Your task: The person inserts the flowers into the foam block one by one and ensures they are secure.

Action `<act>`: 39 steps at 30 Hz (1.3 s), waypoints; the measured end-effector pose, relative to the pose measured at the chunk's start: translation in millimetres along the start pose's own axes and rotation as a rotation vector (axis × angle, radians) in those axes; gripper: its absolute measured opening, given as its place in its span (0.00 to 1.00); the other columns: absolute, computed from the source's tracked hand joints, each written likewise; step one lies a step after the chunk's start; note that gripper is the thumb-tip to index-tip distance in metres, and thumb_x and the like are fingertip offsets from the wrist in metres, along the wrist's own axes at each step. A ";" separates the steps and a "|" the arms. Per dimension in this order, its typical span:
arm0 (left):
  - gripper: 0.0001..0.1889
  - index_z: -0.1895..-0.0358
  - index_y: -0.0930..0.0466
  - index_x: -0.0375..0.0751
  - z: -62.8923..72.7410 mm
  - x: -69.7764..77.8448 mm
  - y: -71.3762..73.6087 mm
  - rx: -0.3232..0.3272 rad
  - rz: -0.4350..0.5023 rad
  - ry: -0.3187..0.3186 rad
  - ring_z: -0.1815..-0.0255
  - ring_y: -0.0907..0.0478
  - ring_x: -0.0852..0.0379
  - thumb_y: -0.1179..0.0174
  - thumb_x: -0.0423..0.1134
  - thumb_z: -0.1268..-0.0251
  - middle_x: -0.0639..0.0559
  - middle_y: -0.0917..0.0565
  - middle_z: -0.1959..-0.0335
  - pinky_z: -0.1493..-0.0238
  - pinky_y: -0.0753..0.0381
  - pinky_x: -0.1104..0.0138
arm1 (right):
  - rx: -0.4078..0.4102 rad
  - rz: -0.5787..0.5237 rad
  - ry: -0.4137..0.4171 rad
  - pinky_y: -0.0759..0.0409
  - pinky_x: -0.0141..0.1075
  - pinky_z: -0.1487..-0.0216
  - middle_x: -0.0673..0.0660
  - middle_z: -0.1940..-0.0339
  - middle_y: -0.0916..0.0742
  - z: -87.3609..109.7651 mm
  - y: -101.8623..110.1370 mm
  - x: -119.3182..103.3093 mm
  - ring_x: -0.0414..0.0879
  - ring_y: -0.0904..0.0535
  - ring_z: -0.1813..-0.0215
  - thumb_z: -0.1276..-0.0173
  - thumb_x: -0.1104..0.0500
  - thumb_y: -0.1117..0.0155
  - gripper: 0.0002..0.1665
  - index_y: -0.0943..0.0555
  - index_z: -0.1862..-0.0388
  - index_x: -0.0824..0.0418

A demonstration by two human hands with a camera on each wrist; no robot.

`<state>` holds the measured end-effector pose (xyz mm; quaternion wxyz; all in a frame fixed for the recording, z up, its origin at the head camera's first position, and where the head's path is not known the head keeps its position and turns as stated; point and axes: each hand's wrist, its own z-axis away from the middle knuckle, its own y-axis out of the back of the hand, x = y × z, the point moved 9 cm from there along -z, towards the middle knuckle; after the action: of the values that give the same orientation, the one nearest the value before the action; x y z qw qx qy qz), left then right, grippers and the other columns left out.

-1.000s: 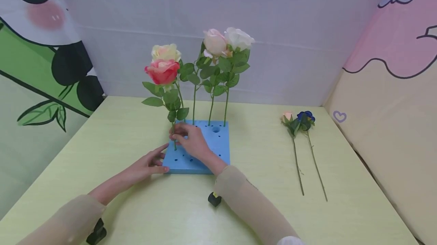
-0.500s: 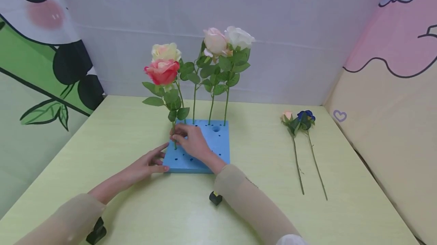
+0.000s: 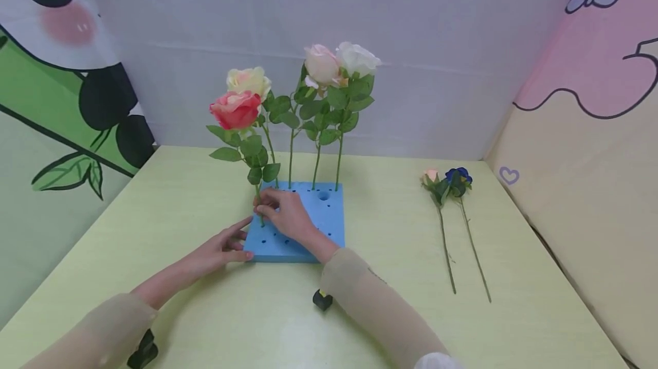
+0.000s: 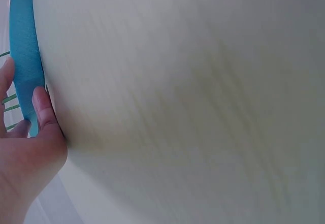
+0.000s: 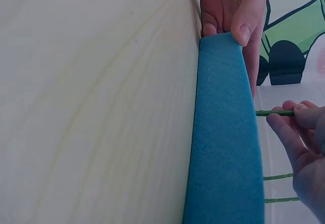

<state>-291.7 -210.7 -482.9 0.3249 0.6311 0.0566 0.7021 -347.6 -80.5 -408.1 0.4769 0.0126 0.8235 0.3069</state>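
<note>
In the head view my right hand (image 3: 289, 215) pinches the green stem of a coral-red rose (image 3: 235, 109). That stem's lower end meets the top of a blue foam block (image 3: 329, 223) full of holes, and the rose leans left. My left hand (image 3: 222, 249) rests against the block's near left corner, thumb at the front and fingers along the side. The right wrist view shows the pinched stem (image 5: 274, 113) between thumb and fingertips. Behind it, a cream rose (image 3: 249, 80), a pale pink rose (image 3: 321, 65) and a white rose (image 3: 358, 59) stand upright in the block.
On the right of the table (image 3: 390, 277) lie a peach rose (image 3: 429, 175) and a blue rose (image 3: 459, 177), stems pointing toward me. A grey-white cloth (image 3: 437, 72) hangs behind the table, with printed panels at both sides.
The coral-red rose's bloom has tipped slightly to the left while my right hand keeps its pinch on the stem. My left hand stays at the block's corner.
</note>
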 end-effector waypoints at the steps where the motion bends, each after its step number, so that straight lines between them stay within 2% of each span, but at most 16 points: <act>1: 0.47 0.19 0.56 0.51 0.4 0.0 -0.1 0.000 -0.001 -0.002 0.41 0.30 0.46 0.35 0.48 0.35 0.36 0.33 0.33 0.52 0.28 0.62 | -0.002 -0.012 -0.005 0.19 0.23 0.62 0.53 0.63 0.10 0.1 -0.5 0.8 0.34 0.16 0.63 0.28 0.60 0.39 0.08 0.16 0.56 0.61; 9: 0.47 0.19 0.55 0.51 2.1 -0.3 0.4 0.014 -0.022 -0.003 0.40 0.29 0.46 0.35 0.49 0.35 0.37 0.32 0.33 0.50 0.28 0.61 | -0.015 -0.104 -0.035 0.17 0.26 0.59 0.56 0.57 0.10 1.3 -2.7 3.0 0.37 0.14 0.58 0.29 0.61 0.38 0.12 0.16 0.49 0.64; 17: 0.47 0.19 0.55 0.50 1.8 -1.3 0.5 0.018 -0.029 0.000 0.40 0.29 0.46 0.35 0.49 0.35 0.37 0.32 0.33 0.50 0.28 0.62 | -0.007 -0.136 -0.023 0.16 0.28 0.59 0.57 0.52 0.11 3.3 -1.6 1.9 0.43 0.12 0.54 0.29 0.61 0.38 0.12 0.16 0.50 0.62; 26: 0.44 0.21 0.52 0.39 3.1 3.7 -0.4 0.007 -0.015 -0.058 0.43 0.27 0.49 0.36 0.45 0.34 0.35 0.32 0.34 0.50 0.28 0.62 | 0.011 -0.133 -0.030 0.15 0.31 0.59 0.55 0.55 0.10 4.0 0.0 4.1 0.44 0.12 0.56 0.29 0.61 0.37 0.11 0.15 0.50 0.59; 39: 0.41 0.21 0.48 0.42 7.4 -4.0 0.3 0.011 0.028 0.005 0.37 0.25 0.46 0.38 0.48 0.32 0.36 0.30 0.31 0.38 0.26 0.52 | 0.029 -0.070 0.010 0.18 0.25 0.63 0.53 0.55 0.10 3.8 5.0 -1.3 0.44 0.12 0.59 0.29 0.58 0.37 0.09 0.14 0.53 0.58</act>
<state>-285.0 -215.5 -484.6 0.3113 0.6318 0.0524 0.7080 -345.2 -74.9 -405.9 0.4829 -0.0108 0.8303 0.2779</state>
